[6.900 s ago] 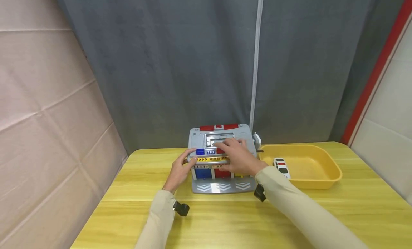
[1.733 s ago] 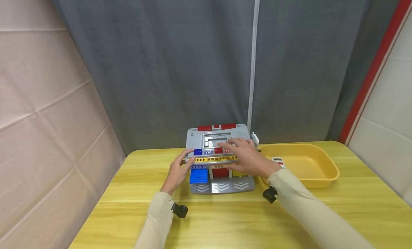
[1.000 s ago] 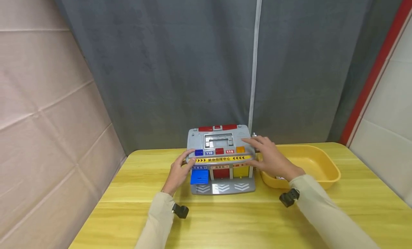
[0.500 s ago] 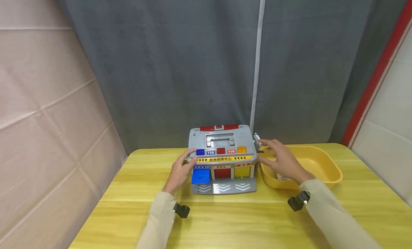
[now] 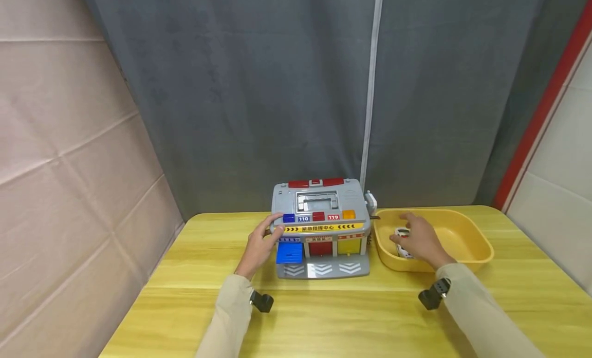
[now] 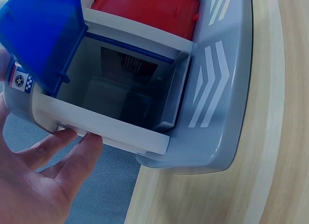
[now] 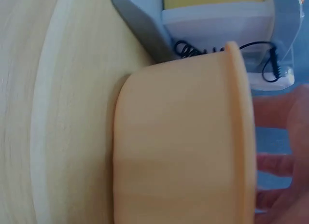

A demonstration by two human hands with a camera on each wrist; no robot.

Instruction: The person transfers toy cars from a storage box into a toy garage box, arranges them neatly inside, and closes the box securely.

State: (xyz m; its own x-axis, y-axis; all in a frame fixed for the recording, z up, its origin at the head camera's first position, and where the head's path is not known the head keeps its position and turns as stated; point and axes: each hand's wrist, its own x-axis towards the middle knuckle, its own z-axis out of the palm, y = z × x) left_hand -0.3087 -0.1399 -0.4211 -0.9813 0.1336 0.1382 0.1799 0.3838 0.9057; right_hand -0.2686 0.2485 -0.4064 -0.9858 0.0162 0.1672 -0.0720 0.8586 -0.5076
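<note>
A grey toy emergency station (image 5: 319, 228) with three garage doors stands on the table. Its blue door (image 5: 289, 253) is raised outward; in the left wrist view the bay behind it shows. The red door (image 5: 320, 249) and yellow door (image 5: 349, 246) are down. My left hand (image 5: 258, 250) holds the station's left roof corner, with fingers (image 6: 79, 159) against the side wall. Over the yellow tray (image 5: 462, 261), my right hand (image 5: 421, 242) reaches down with spread fingers around a white toy car (image 5: 402, 249), partly hidden by the hand. Contact with the car cannot be made out.
A white piece (image 5: 371, 201) sticks out on the station's right side. A coiled black cord (image 7: 188, 49) hangs between station and tray. The wooden table (image 5: 333, 317) reaches back to a grey curtain (image 5: 259, 101).
The blue door, down in the oldest frame, has swung up. My right hand has left the station's roof and moved right and down into the tray by the car. The left hand stays put.
</note>
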